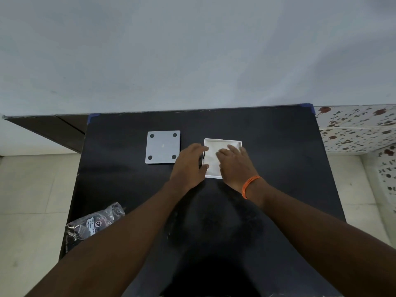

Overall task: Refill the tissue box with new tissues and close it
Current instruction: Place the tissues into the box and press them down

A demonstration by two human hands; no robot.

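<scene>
A white square tissue box [222,142] lies open on the black table, with white tissues [211,156] filling it. My left hand [188,166] grips the box's left wall, thumb at the near corner and fingers over the rim. My right hand [234,163] lies flat on top of the tissues, fingers spread, an orange thread band on the wrist. The box's grey cover [162,146], a flat square panel with a dark round pad in each corner, rests on the table to the left of the box, apart from it.
The black table [278,168] stands against a pale wall. A crumpled clear plastic wrapper [94,224] with a printed label lies at the table's near left edge. Tiled floor shows on both sides, and a flowered wall [355,129] on the right.
</scene>
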